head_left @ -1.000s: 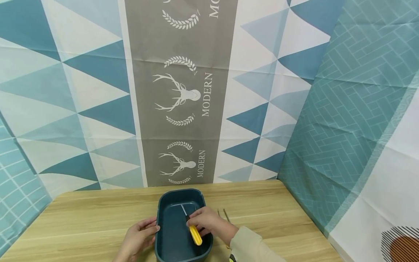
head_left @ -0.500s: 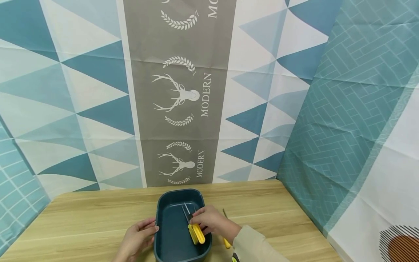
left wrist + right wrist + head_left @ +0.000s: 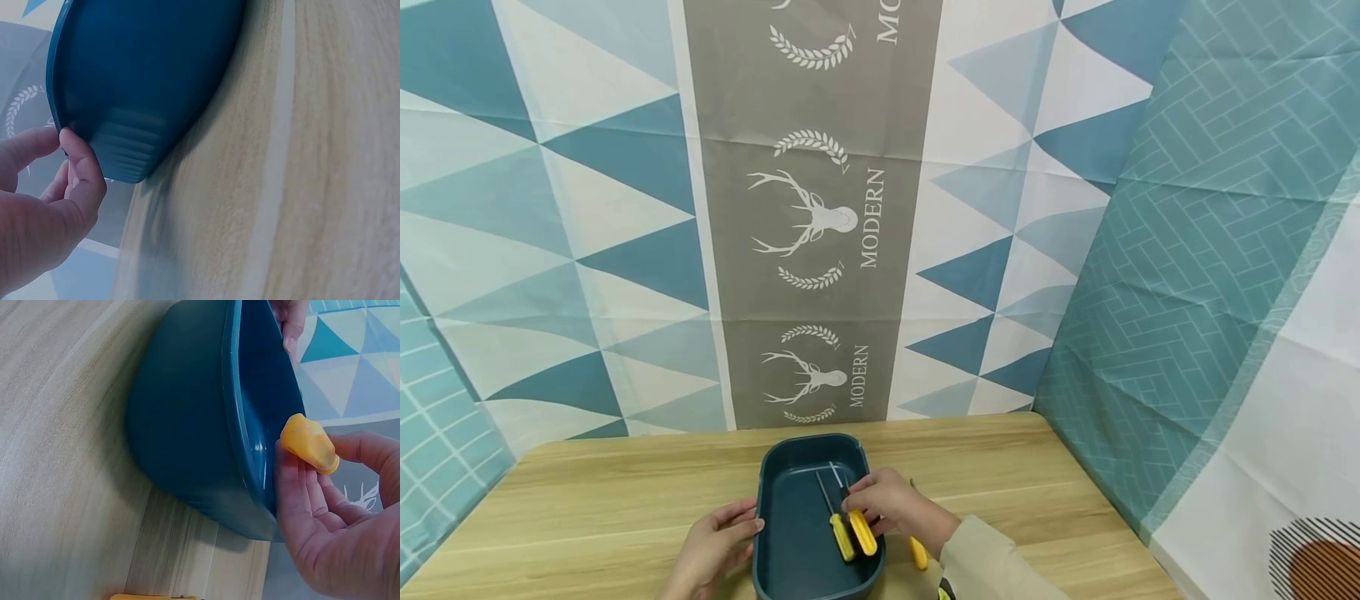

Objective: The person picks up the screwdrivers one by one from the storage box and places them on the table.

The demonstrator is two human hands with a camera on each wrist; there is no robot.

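A dark blue plastic bin [image 3: 801, 575] stands on the table. My left hand [image 3: 718, 542] pinches its left rim between thumb and fingers, seen closely in the left wrist view. Over the bin's right side, my right hand [image 3: 887, 504] holds a screwdriver [image 3: 862, 533] with a yellow handle, a black collar and a thin metal shaft pointing away from me. In the right wrist view only the end of its yellow handle [image 3: 309, 444] shows. A second screwdriver [image 3: 842, 537], with a yellow-green handle, lies in the bin just left of the held one.
On the table right of the bin lies another yellow-handled tool [image 3: 918, 553], partly hidden by my right forearm. The wooden table [image 3: 625, 500] meets a patterned cloth backdrop [image 3: 820, 250] at the rear and a teal cloth [image 3: 1150, 333] at the right.
My right hand has shifted slightly right with its screwdriver. The yellow-green screwdriver in the bin, unseen a second ago, now shows apart from it. My left hand keeps its place on the rim.
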